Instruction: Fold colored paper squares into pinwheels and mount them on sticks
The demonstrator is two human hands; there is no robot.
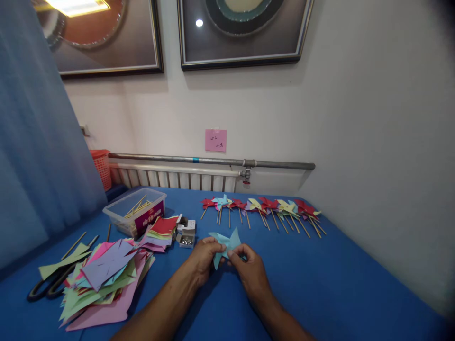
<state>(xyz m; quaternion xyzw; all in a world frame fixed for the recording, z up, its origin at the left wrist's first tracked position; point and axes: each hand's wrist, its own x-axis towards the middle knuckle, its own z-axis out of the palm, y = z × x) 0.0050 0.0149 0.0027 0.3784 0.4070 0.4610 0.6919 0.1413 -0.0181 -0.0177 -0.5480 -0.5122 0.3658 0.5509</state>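
A light blue paper pinwheel (232, 240) with folded blades is held between both hands above the blue table. My left hand (206, 255) pinches it from the left, the thumb lying near its centre. On the other side, the thumb and fingers of my right hand (249, 267) close on its lower right part. No stick shows on this pinwheel; whatever lies behind it is hidden. Left of my hands stand small open boxes of metal pins (186, 241). Beside them lies a stack of coloured paper squares (161, 232).
A clear plastic tub (119, 207) holds wooden sticks. Cut paper sheets (106, 270) are heaped at the left, over black-handled scissors (59, 282). Several pinwheels on sticks (269, 204) line the table's back right. A pipe (284, 165) and radiator (177, 179) run along the wall.
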